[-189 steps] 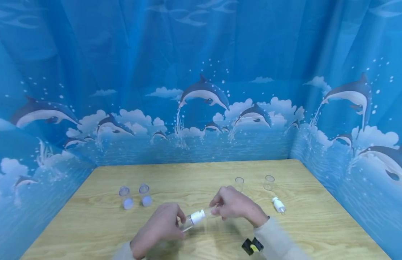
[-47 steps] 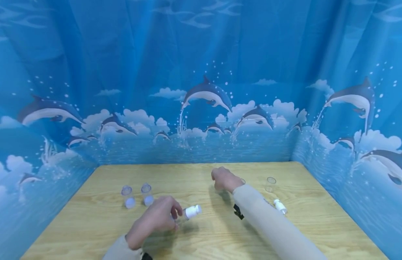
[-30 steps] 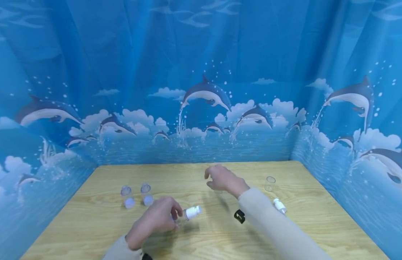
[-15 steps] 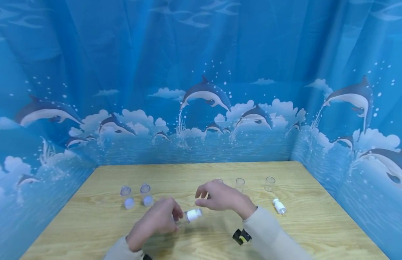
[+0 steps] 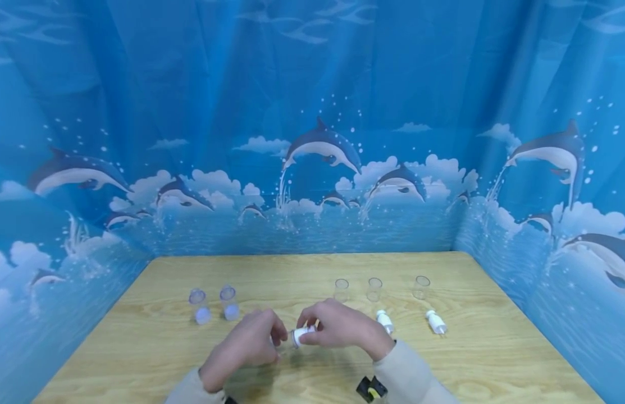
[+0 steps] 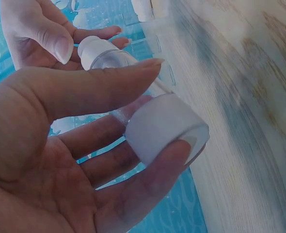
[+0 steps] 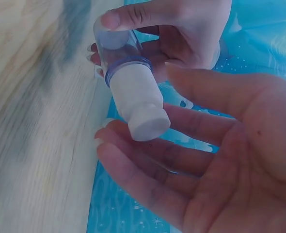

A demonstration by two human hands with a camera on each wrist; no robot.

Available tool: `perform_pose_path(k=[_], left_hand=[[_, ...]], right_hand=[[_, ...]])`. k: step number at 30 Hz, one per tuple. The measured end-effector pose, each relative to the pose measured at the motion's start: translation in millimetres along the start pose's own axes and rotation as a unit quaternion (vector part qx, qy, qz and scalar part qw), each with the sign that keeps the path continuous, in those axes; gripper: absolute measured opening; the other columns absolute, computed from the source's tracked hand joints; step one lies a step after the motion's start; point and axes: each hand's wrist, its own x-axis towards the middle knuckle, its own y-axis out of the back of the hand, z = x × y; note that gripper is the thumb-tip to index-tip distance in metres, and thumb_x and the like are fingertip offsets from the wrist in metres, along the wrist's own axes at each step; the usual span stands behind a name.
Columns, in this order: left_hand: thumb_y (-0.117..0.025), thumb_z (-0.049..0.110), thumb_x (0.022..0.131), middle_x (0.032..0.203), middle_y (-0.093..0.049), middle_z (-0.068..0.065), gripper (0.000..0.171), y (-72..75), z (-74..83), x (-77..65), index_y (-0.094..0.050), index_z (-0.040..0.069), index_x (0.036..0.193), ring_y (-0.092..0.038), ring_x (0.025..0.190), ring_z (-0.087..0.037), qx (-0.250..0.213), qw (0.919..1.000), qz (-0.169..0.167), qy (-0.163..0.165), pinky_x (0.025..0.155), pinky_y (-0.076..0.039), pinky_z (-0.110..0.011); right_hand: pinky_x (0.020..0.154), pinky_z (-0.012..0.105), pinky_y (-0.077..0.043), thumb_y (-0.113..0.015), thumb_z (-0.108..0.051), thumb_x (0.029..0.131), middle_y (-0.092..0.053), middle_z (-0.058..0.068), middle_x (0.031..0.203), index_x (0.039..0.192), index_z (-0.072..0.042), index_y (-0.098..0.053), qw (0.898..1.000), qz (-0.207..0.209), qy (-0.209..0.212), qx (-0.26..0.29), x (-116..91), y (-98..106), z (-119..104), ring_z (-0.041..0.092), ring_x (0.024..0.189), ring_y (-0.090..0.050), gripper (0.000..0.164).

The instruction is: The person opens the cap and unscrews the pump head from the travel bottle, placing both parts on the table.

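My left hand (image 5: 251, 339) grips a small clear pump bottle (image 7: 126, 73) around its body, thumb on one side and fingers on the other. A white base shows at one end and a white pump top (image 7: 138, 94) at the other, with a bluish ring below the top. The bottle is tilted, pump pointing toward my right hand (image 5: 337, 325). That hand's fingers and thumb stand spread around the pump top, with a gap showing in the right wrist view.
Three clear caps (image 5: 341, 290) stand in a row at the back right. In front lie two white pump heads (image 5: 384, 321). Two clear bottles with white bases (image 5: 198, 306) stand at left on the wooden table (image 5: 282, 275). A dolphin-print curtain surrounds it.
My right hand pulled the clear cap off the bottle and left it beside the other two. It then came back to the pump top. My left hand kept holding the bottle.
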Motion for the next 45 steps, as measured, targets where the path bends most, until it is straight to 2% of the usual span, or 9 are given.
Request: perform_pose_path(k=[17,27,36,45], left_hand=[[-0.088,0.001,0.061,0.081,-0.075,0.000,0.035,-0.2,2.1,-1.6,-0.078,0.008,0.094,-0.063,0.073,-0.011,0.006,0.9999,0.002,-0.012,0.070,-0.057,-0.033],[-0.087,0.000,0.061,0.083,-0.076,-0.002,0.036,3.0,2.3,-4.1,-0.079,0.008,0.094,-0.065,0.075,-0.013,0.003,1.0000,-0.002,-0.008,0.071,-0.059,-0.035],[-0.089,0.004,0.064,0.083,-0.074,0.000,0.034,1.9,5.3,-2.0,-0.078,0.008,0.096,-0.063,0.073,-0.012,0.005,0.9999,-0.005,-0.009,0.067,-0.056,-0.030],[-0.087,0.002,0.064,0.079,-0.072,0.001,0.033,-0.3,4.6,-3.4,-0.078,0.007,0.096,-0.059,0.070,-0.011,0.004,1.0000,-0.001,-0.007,0.063,-0.052,-0.027]], right_hand=[[0.075,0.016,-0.054,-0.075,-0.020,0.094,-0.077,-0.004,0.097,0.110,-0.011,-0.076,1.000,0.000,-0.010,-0.001,0.4,-3.5,-1.4,-0.003,0.080,-0.063,0.019],[0.066,0.015,-0.051,-0.075,-0.022,0.094,-0.075,-0.004,0.090,0.111,-0.009,-0.075,1.000,0.008,-0.002,-0.001,4.1,-8.8,-2.9,-0.003,0.069,-0.058,0.022],[0.067,0.015,-0.053,-0.074,-0.021,0.094,-0.077,0.000,0.093,0.110,-0.006,-0.076,1.000,0.008,-0.013,0.018,4.0,-9.0,1.2,-0.002,0.071,-0.060,0.022],[0.062,0.017,-0.054,-0.076,-0.018,0.091,-0.075,-0.002,0.080,0.101,-0.007,-0.078,0.999,0.012,-0.016,0.045,7.3,-10.0,1.0,0.001,0.064,-0.061,0.015]])
